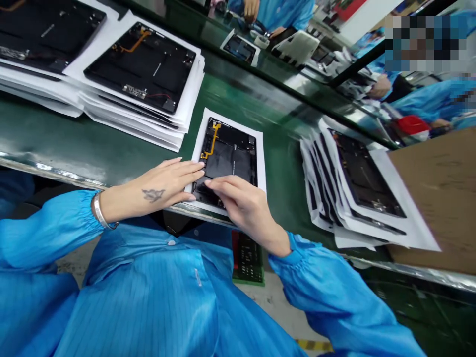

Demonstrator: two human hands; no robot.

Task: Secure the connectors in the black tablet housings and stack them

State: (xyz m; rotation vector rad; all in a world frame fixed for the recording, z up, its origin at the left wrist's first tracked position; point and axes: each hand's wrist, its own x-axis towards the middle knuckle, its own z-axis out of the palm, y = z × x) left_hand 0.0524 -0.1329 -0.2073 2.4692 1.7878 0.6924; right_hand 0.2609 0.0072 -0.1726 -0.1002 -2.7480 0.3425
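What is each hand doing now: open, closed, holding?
Left hand: open, fingertips on the black tablet panel.
Right hand: open, resting on the panel.

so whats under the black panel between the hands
A white paper sheet shows as a border around the black panel, and it lies on the green bench top. The paper beneath the panel itself is covered, so whether anything else lies between them cannot be seen.
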